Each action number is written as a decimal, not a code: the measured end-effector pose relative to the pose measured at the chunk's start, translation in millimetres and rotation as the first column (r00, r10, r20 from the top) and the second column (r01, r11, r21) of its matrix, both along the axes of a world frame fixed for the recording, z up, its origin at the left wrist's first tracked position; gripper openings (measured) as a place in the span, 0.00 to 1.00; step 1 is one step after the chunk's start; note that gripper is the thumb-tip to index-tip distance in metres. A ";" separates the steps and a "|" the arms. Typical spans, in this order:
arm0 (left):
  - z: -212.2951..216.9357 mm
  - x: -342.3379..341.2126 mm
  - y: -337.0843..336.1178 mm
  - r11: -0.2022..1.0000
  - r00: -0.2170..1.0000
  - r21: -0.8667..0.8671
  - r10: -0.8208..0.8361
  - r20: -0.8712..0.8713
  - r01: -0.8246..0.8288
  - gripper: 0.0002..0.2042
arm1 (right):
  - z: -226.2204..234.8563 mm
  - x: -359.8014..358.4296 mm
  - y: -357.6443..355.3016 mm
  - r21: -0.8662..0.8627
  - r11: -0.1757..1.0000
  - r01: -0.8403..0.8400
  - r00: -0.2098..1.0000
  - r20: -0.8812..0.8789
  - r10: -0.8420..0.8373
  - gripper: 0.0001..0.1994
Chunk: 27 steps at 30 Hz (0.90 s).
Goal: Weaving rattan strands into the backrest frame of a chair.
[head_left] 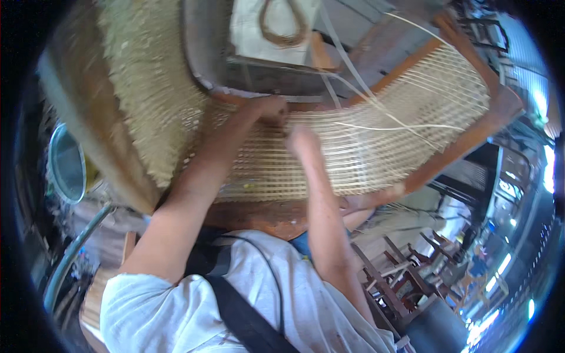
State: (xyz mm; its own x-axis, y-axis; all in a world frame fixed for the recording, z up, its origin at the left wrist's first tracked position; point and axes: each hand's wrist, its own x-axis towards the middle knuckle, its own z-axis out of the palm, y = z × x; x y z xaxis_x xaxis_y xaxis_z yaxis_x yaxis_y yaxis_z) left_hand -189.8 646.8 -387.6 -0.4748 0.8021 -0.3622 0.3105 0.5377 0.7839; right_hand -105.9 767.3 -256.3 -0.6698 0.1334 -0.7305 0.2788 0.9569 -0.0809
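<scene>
A curved wooden frame (259, 216) lies across my lap, filled with pale woven cane webbing (359, 147). My left hand (272, 110) is closed at the far edge of the weave, near the frame's inner rail. Close beside it, my right hand (304, 141) is curled into a fist above the middle of the webbing. Both hands are blurred, and whatever their fingers grip is hidden. Loose cane strands (406, 126) trail over the right part of the weave, some rising past the far rail. Long parallel strands run to the right of my hands.
Another section of dense woven cane (141, 76) rises at the left. Beyond the far rail, a brown loop (263, 26) rests on a white sheet (247, 44). A round bucket (66, 167) stands at far left, above a bent pipe (73, 253). Wooden chair frames (394, 282) crowd the lower right.
</scene>
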 end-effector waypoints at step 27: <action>20.5 20.6 -20.1 0.975 0.980 0.109 0.184 0.081 -0.192 0.10 | -6.3 47.9 30.0 -0.398 0.753 0.524 0.827 0.026 -0.562 0.14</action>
